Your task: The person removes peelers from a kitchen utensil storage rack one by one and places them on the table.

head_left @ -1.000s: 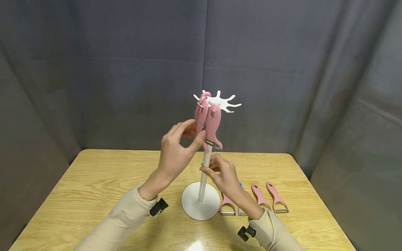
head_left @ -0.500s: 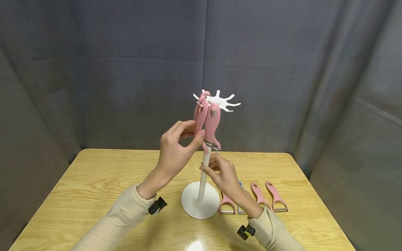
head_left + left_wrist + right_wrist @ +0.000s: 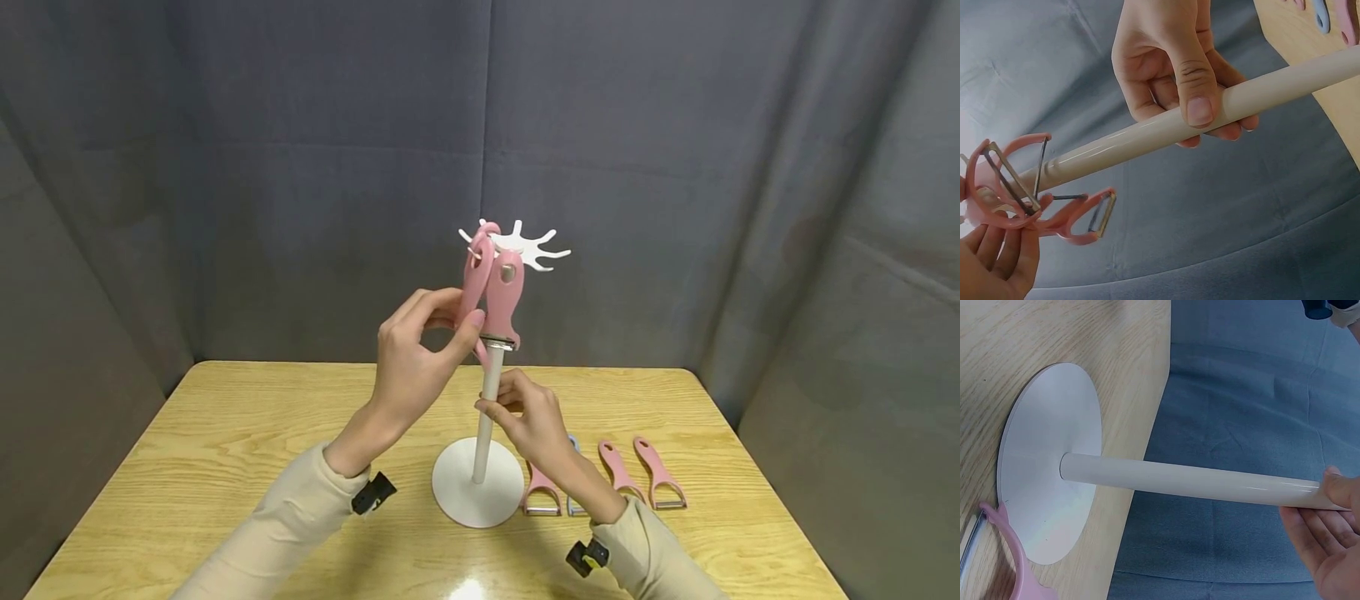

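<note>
A white stand with a round base [image 3: 459, 492] and pole [image 3: 484, 442] carries a ring of white hooks [image 3: 531, 247] on top. My left hand [image 3: 416, 358] pinches a pink peeler [image 3: 476, 279] at the hooks' left side, thumb in front. Beside it hangs another pink peeler [image 3: 504, 292], its handle hole on a hook. Further pink handles behind are partly hidden; the left wrist view has several peeler blades [image 3: 1102, 215] clustered round the pole top. Lower down, my right hand [image 3: 536, 417] grips the pole between thumb and fingers.
Right of the base, several peelers lie on the wooden table [image 3: 247, 442]: a pink one [image 3: 542, 479], a blue one [image 3: 573, 505] mostly behind the right arm, and two more pink ones [image 3: 615, 462] [image 3: 654, 463]. Grey curtains [image 3: 337, 167] surround the table.
The held peeler has shifted slightly left with my left hand. The peeler hanging beside it has turned a little, its blade end swinging left. My right hand keeps its grip on the pole.
</note>
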`<state>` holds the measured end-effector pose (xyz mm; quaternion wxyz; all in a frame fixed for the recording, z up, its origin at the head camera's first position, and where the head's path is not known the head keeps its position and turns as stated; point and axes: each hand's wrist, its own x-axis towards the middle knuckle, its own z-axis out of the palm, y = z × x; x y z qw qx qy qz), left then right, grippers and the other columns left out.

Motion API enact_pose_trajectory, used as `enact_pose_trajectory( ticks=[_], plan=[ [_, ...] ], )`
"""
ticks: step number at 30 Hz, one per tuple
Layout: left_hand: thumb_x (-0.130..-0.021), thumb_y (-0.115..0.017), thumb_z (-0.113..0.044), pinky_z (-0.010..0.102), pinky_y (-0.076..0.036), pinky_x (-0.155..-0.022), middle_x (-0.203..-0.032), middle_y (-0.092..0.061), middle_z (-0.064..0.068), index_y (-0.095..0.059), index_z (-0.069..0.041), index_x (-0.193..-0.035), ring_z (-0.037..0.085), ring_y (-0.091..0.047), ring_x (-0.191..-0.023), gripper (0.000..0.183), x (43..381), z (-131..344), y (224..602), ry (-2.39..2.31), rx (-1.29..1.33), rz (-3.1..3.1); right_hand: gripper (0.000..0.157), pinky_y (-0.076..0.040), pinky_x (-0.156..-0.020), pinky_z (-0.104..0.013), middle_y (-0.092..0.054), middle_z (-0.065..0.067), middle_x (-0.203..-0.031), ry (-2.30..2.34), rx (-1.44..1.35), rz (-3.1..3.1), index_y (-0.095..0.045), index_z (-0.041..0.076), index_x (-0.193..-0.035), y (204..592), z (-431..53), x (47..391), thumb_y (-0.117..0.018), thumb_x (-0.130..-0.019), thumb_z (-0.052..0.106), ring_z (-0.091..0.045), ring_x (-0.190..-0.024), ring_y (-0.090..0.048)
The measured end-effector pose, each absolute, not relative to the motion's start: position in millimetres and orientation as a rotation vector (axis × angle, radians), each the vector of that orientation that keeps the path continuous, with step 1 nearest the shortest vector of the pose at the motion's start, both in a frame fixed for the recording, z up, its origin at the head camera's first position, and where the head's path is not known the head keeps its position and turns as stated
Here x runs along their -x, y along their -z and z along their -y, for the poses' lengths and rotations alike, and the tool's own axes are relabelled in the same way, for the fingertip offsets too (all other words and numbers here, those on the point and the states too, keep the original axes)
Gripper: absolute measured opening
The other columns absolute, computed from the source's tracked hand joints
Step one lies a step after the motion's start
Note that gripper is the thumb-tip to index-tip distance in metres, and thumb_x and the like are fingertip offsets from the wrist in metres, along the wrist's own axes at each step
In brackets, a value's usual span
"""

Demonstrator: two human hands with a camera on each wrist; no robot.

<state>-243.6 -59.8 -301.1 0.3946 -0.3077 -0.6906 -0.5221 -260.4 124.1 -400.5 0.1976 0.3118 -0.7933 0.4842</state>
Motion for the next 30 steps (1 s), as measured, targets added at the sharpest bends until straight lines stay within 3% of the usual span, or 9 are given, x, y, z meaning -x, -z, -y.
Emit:
enact_pose_trajectory(
  ticks=[9, 17, 30],
  plan=[
    [-0.090, -0.068, -0.021, 0.037, -0.054, -0.070, -0.088, -0.064, 0.006, -0.070, -0.002, -0.106, 0.017, -0.064, -0.078, 0.025, 245.5, 62.0, 302.3, 1.283, 0.766, 1.707, 0.020, -0.059, -0.067, -0.027, -0.071, -0.007, -0.084, -1.335, -0.862, 2.230, -0.061, 0.003, -0.099, 399.9, -123.0, 260.2, -0.076, -0.085, 0.001, -0.018, -0.074, -0.071],
    [-0.090, -0.067, -0.023, 0.030, -0.051, -0.073, -0.089, -0.062, 0.007, -0.070, -0.001, -0.107, 0.018, -0.063, -0.078, 0.028, 244.7, 64.6, 302.3, 1.261, 0.750, 1.720, 0.021, -0.059, -0.067, -0.027, -0.071, -0.009, -0.084, -1.324, -0.873, 2.213, -0.061, 0.002, -0.099, 400.3, -122.6, 261.0, -0.076, -0.085, 0.001, -0.019, -0.073, -0.071],
    [-0.090, -0.067, -0.025, 0.031, -0.045, -0.074, -0.092, -0.059, 0.010, -0.069, 0.001, -0.108, 0.021, -0.059, -0.081, 0.032, 246.3, 67.5, 302.1, 1.245, 0.731, 1.708, 0.020, -0.058, -0.068, -0.026, -0.071, -0.008, -0.085, -1.333, -0.849, 2.235, -0.061, 0.002, -0.099, 400.6, -123.3, 261.8, -0.076, -0.085, 0.001, -0.019, -0.074, -0.071]
  ],
)
